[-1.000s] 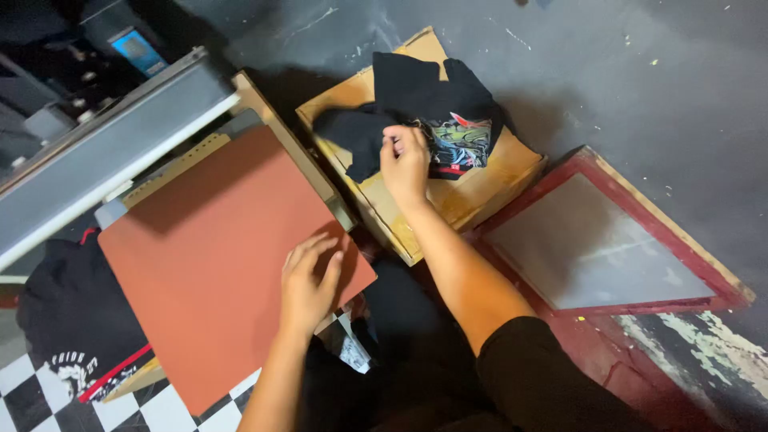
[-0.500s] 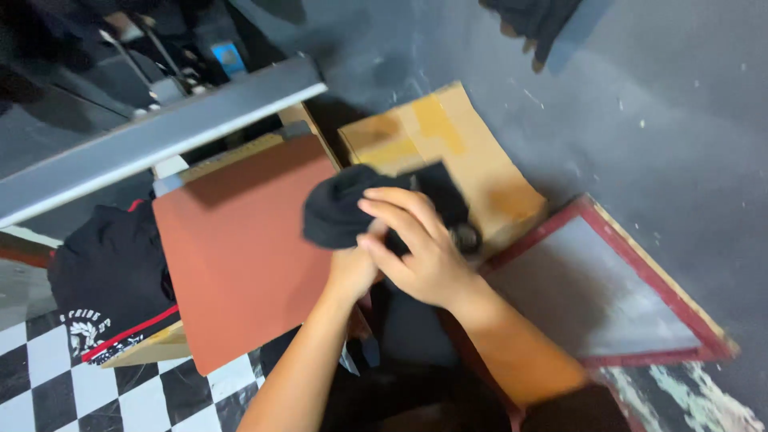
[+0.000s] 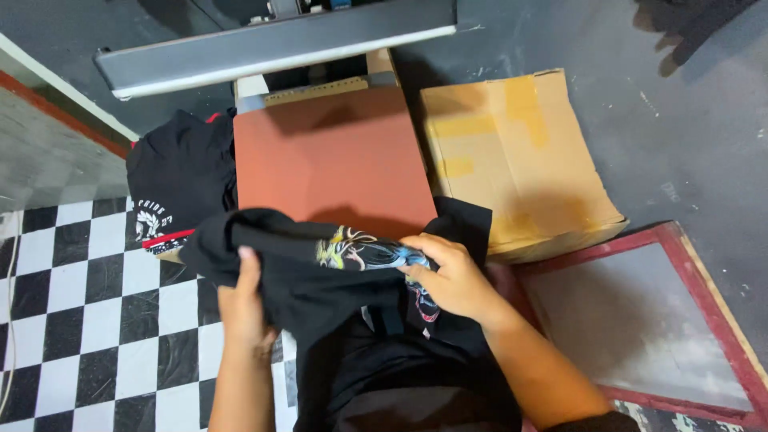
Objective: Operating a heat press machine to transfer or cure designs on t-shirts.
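Observation:
I hold a black T-shirt with a colourful print (image 3: 320, 268) in both hands, just in front of the rust-red pad of a heat press (image 3: 332, 160). My left hand (image 3: 244, 308) grips the shirt's left side from beneath, fingers curled over the fabric. Gripping the cloth beside the print is my right hand (image 3: 452, 276). The shirt hangs bunched between the hands, and its lower part drapes toward my body. The press's grey upper plate (image 3: 280, 44) stands raised behind the pad.
A flattened cardboard box (image 3: 520, 152) lies right of the pad. Left of the pad is a pile of black printed garments (image 3: 176, 184). A red-framed printing screen (image 3: 648, 320) lies on the grey floor at right. Black-and-white checkered tiles (image 3: 88, 320) cover the lower left.
My right hand lifted the black shirt off the cardboard box and brought it over in front of the pad. My left hand left the pad and took hold of the shirt.

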